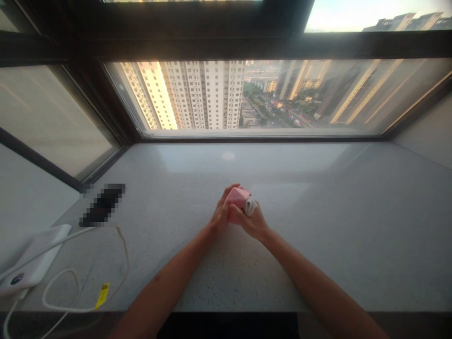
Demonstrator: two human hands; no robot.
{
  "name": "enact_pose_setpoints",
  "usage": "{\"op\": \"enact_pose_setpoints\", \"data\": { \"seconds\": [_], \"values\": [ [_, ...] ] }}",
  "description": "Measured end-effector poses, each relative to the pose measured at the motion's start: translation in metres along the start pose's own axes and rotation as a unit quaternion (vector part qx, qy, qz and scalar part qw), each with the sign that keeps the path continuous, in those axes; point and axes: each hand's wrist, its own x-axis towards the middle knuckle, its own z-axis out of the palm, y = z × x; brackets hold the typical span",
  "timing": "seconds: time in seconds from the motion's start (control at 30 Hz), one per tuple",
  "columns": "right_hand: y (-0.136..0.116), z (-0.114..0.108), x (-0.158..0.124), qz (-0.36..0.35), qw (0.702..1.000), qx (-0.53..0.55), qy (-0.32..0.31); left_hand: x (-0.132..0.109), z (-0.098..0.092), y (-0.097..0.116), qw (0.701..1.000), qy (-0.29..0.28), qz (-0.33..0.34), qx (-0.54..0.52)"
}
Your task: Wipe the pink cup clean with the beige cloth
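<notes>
Both my hands meet in the middle of the speckled grey stone counter (318,245), a little above its surface. My left hand (219,214) wraps the left side of a pink boxy object (237,197), its fingers reaching over the top. My right hand (249,222) presses on its front and lower right. A crumpled white piece of cloth or tissue (250,206) sticks out at the object's right side, next to my right fingers. Much of the pink object is hidden by my fingers, and its exact kind is hard to tell.
At the left of the counter lie a white power bank (31,259), a looped white cable (60,301) with a yellow tag (102,295), and a pixelated dark object (104,205). A large dark-framed window (247,94) stands along the far edge.
</notes>
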Motion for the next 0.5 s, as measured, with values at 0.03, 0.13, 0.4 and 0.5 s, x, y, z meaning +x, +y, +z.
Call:
{"op": "enact_pose_setpoints", "data": {
  "seconds": [0.03, 0.13, 0.4, 0.5],
  "values": [
    [0.0, -0.001, 0.0, 0.0, 1.0, -0.005, -0.002, 0.001, 0.0, 0.0, 1.0, 0.0, -0.022, -0.017],
    [-0.003, -0.002, 0.004, 0.053, 0.996, 0.069, 0.014, 0.003, 0.0, 0.001, 1.0, 0.01, -0.022, 0.0],
    [-0.004, 0.0, 0.013, 0.181, 0.96, 0.206, 0.056, -0.001, -0.001, 0.002, 0.982, -0.017, 0.112, 0.149],
    [0.0, -0.001, 0.006, 0.068, 0.994, 0.08, 0.02, -0.001, 0.0, 0.003, 0.997, -0.001, 0.039, 0.06]
  ]
}}
